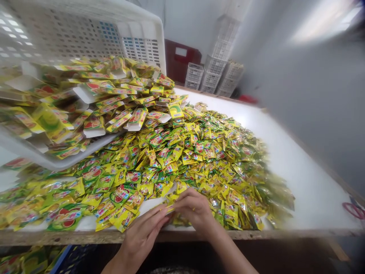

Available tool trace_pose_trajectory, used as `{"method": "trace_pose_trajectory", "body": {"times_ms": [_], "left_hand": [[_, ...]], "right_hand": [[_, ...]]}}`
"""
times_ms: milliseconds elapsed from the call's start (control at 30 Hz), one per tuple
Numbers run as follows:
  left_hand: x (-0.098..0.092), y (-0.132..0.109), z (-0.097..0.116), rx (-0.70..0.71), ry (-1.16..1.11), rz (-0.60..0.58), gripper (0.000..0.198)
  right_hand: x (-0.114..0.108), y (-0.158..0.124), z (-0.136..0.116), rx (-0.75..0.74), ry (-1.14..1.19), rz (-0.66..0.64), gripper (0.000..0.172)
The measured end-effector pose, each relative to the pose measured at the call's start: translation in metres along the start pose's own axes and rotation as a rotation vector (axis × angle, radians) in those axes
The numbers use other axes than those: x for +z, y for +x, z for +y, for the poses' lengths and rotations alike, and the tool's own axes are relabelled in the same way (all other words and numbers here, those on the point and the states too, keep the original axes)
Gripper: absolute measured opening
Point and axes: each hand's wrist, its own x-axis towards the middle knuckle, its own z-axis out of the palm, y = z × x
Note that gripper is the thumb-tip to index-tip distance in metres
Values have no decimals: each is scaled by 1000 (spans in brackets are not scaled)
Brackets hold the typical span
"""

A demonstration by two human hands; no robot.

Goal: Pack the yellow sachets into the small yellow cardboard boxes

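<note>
head: two hands, many packets

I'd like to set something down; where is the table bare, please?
The widest bare tabletop lies right of the sachet heap, up to the wooden rim. Left and middle are crowded by that heap and the crate of cartons.

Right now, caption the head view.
Bare left hand and right hand close together at shiny yellow-green packets heaped on white table; white plastic crate holds yellow cartons.
</note>
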Motion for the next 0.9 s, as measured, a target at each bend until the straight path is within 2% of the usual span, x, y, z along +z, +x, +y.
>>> {"method": "trace_pose_trajectory", "body": {"times_ms": [200,367,433,533,667,767,833,900], "left_hand": [[-3,2,-10,-29,-10,-9,45],[-6,3,-19,-107,-93,-76,36],[-5,1,-17,-182,-114,-133,33],[-3,-1,-14,-336,-120,-164,37],[-1,1,-13,-321,-159,-128,28],[-1,4,-11,-308,-196,-88,21],[-1,5,-7,-370,-234,-102,24],[-1,6,-3,-496,-322,-136,34]], "right_hand": [[4,12,-2,58,-2,6,10],[18,6,-5,-56,-103,-40,15],[23,1,-3,-67,-114,20,14],[26,-4,-1,2,-99,82,11],[26,-1,-3,45,-80,34,17],[30,0,-5,-9,-98,28,10],[32,-1,-5,-24,-102,70,8],[30,-2,-5,-1,-71,88,9]]}}
